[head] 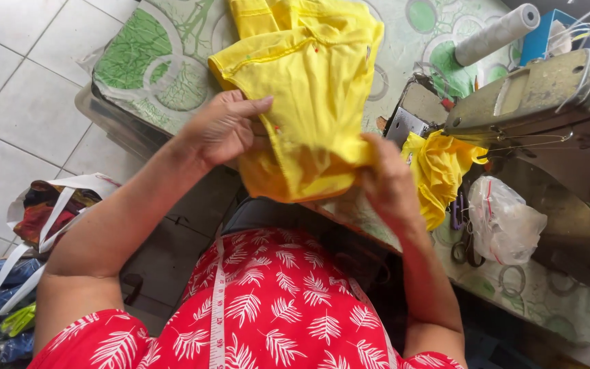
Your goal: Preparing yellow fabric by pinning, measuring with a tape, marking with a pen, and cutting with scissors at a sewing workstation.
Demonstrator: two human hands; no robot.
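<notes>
Head view shows yellow cloth (308, 89) lying across the table (145, 75), its near edge lifted. More yellow cloth (438, 171) is bunched under the sewing machine (548, 102). A plastic bag (503, 219) and a thread cone (496, 33) sit nearby. The left hand (223, 126) pinches the cloth, fingers closed on it. The right hand (387, 181) seems to grip the bottom edge too, though its fingers are hidden.

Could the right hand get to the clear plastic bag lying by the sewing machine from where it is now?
Probably yes. The right hand grips the yellow garment, so it would have to let go first. The plastic bag lies just to its right on the table, with only loose yellow fabric between them.
</notes>
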